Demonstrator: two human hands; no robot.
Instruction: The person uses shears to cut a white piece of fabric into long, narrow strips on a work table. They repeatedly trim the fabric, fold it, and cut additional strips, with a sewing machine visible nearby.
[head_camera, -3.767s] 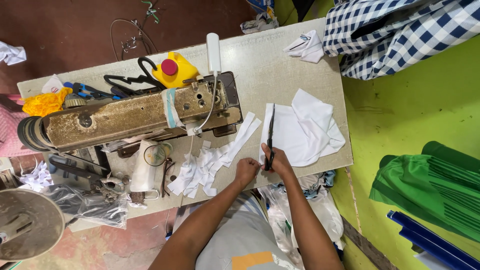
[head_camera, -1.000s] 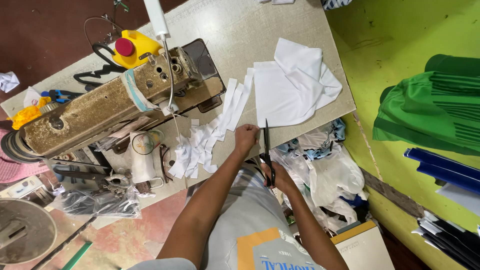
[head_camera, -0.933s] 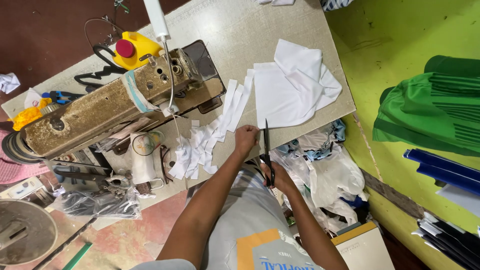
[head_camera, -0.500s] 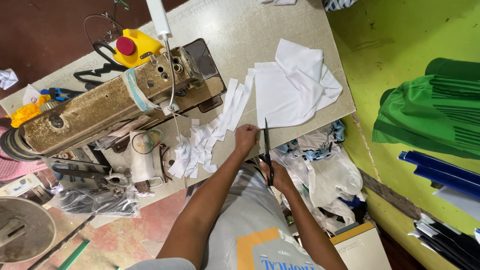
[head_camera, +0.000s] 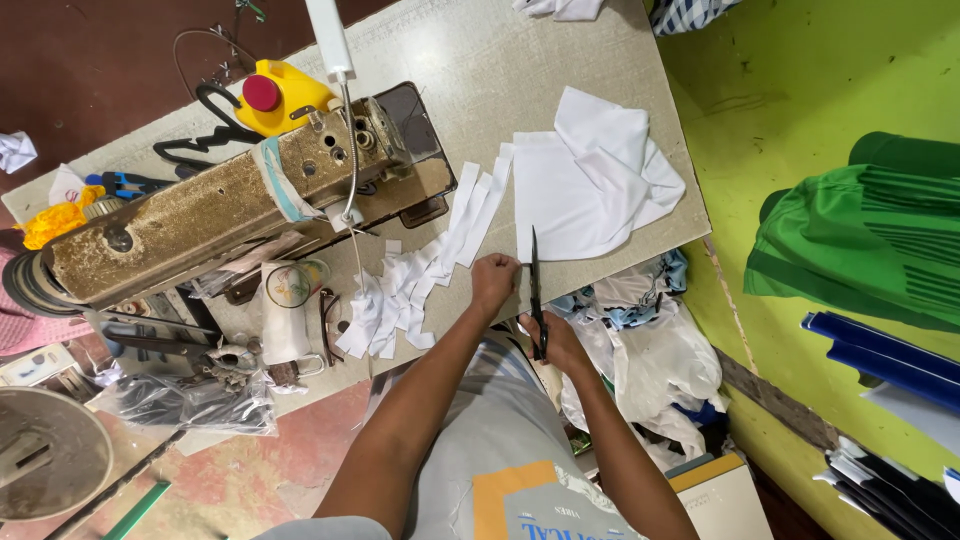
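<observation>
The right hand (head_camera: 556, 341) grips the handles of a pair of black scissors (head_camera: 536, 290) at the near edge of the table (head_camera: 500, 70), fingers curled closed through the loops. The blades point away from the person, toward the far side, with the tip touching the near left corner of the white cloth (head_camera: 590, 180) that lies spread and partly folded on the right part of the table. The left hand (head_camera: 493, 280) sits just left of the blades, its fingers bunched narrow and pinching the near edge of the cloth right beside the scissors. To the left of that hand a heap of cut white strips (head_camera: 420, 280) trails from the near edge up toward the cloth. Farther left stands an old brown sewing machine (head_camera: 220, 210), with a yellow bottle (head_camera: 280, 95) with a red cap behind it on the far side.
</observation>
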